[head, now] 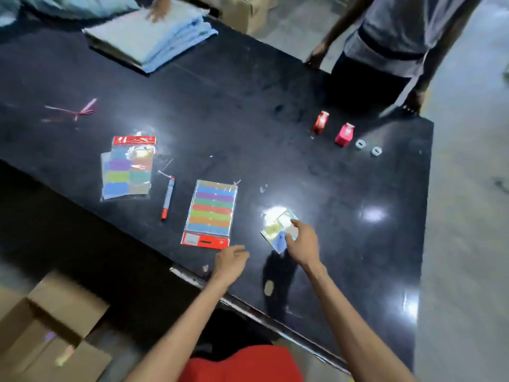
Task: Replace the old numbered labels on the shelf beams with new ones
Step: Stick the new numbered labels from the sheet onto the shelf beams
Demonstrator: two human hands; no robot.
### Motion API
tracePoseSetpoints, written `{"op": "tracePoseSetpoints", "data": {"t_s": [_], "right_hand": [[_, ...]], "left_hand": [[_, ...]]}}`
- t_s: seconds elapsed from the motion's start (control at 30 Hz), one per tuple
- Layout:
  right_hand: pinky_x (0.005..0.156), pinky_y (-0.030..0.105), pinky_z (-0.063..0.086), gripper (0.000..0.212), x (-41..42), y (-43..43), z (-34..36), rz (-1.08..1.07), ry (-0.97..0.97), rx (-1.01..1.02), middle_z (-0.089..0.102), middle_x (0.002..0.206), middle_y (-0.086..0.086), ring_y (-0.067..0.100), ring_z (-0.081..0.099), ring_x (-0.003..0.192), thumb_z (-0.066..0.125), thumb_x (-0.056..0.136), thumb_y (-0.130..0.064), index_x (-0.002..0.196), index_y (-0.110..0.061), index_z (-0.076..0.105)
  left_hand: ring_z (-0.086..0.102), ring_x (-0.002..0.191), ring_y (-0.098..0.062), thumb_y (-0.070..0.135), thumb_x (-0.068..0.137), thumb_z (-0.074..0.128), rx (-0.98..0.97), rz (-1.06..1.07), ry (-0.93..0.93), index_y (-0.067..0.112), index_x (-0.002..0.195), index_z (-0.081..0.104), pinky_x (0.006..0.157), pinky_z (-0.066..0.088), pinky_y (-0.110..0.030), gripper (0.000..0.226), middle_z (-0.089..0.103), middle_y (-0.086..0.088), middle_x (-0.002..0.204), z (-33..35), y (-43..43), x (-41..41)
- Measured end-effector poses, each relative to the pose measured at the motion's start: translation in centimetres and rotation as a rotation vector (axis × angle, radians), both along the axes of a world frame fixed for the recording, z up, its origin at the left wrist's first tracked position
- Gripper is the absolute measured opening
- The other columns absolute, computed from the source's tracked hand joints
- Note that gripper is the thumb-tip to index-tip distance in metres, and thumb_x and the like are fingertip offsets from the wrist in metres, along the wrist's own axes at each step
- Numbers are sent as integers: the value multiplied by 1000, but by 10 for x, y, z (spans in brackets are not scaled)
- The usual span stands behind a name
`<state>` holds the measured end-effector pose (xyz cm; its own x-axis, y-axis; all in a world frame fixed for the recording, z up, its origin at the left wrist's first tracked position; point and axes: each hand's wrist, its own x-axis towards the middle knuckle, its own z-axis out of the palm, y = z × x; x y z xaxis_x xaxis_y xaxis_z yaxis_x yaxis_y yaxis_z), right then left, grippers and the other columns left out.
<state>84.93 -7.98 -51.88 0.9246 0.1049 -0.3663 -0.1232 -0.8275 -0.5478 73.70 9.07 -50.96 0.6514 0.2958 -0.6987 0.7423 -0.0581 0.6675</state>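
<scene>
Two packs of coloured label strips lie on the black table (248, 119): one pack (210, 213) near the front edge, another pack (127, 168) to its left. A small sheet of pale labels (276, 226) lies right of them. My right hand (303, 242) rests on that small sheet, thumb and fingers pinching its near edge. My left hand (232, 261) hovers just off the front pack's red bottom corner, fingers loosely curled and holding nothing. A red-capped marker (168, 198) lies between the two packs.
Two small tape dispensers, red (320, 122) and pink (344, 134), stand at the far right with two white rings (368, 148). A stack of blue folded cloth (154, 37) sits far left. Another person (399, 40) stands across the table. An open cardboard box (52, 332) sits on the floor.
</scene>
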Motion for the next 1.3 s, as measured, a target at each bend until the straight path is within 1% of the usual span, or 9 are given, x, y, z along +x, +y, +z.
{"op": "tracePoseSetpoints", "data": {"t_s": [0.1, 0.2, 0.3, 0.5, 0.6, 0.73, 0.9, 1.13, 1.3], "right_hand": [[78, 34, 49, 43, 24, -19, -27, -15, 62, -16, 73, 118, 12, 37, 66, 109, 49, 87, -31, 122, -12, 66], [71, 33, 48, 30, 40, -22, -36, -38, 59, -36, 75, 108, 13, 37, 68, 99, 53, 89, -22, 111, -10, 68], [91, 39, 48, 40, 53, -20, -36, -67, 46, -62, 65, 128, 13, 33, 59, 117, 55, 90, -12, 129, -10, 62], [103, 44, 38, 41, 71, -22, -48, -52, 111, -145, 55, 131, 11, 32, 47, 127, 57, 90, -25, 127, -10, 62], [100, 43, 46, 42, 74, -27, -55, -186, 120, -60, 64, 121, 9, 31, 58, 116, 58, 83, -34, 120, -15, 67], [71, 29, 53, 18, 75, -33, -57, -329, 197, 175, 75, 85, 2, 21, 70, 81, 62, 83, -25, 90, -14, 74], [82, 35, 61, 5, 84, -13, -37, -339, 355, 471, 77, 104, 10, 23, 75, 94, 61, 97, -15, 94, -13, 65], [62, 13, 54, 12, 76, 107, 40, -79, 414, 699, 76, 91, -3, 2, 72, 74, 63, 98, -13, 107, -5, 66], [68, 22, 57, 6, 19, 225, 85, 258, 500, 775, 78, 86, -5, 6, 73, 76, 64, 98, -13, 101, -10, 68]], "left_hand": [[59, 83, -23, 28, 81, 64, -152, 144, 70, 21, 76, 70, 69, 43, -32, 10, 66, -5, 83, -16, -26, 30], [60, 82, -24, 16, 97, 59, -247, 255, 159, 12, 92, 69, 62, 41, -27, 11, 63, -5, 89, -21, -42, 58], [56, 79, -21, 14, 98, 56, -288, 319, 186, 7, 104, 67, 60, 39, -24, 14, 61, -10, 95, -25, -51, 84], [57, 79, -23, 21, 95, 60, -203, 422, 258, 9, 84, 66, 59, 42, -28, 17, 64, -10, 80, -34, -62, 127], [59, 72, -21, 22, 95, 58, -190, 440, 276, 10, 81, 62, 61, 43, -29, 19, 63, -8, 77, -36, -60, 137], [60, 75, -19, 22, 97, 55, -196, 471, 270, 10, 87, 63, 70, 45, -32, 18, 64, -5, 80, -43, -50, 144], [60, 74, -13, 20, 101, 50, -216, 580, 113, 10, 104, 57, 64, 42, -25, 12, 65, -3, 85, -26, -22, 148], [72, 80, -18, 21, 96, 65, -244, 895, -255, 18, 108, 54, 59, 55, -25, 16, 74, -11, 107, 27, 80, 97], [71, 89, -19, 2, 88, 75, -42, 1135, -520, 17, 108, 50, 75, 54, -28, 36, 77, 5, 89, 85, 152, -2]]}}
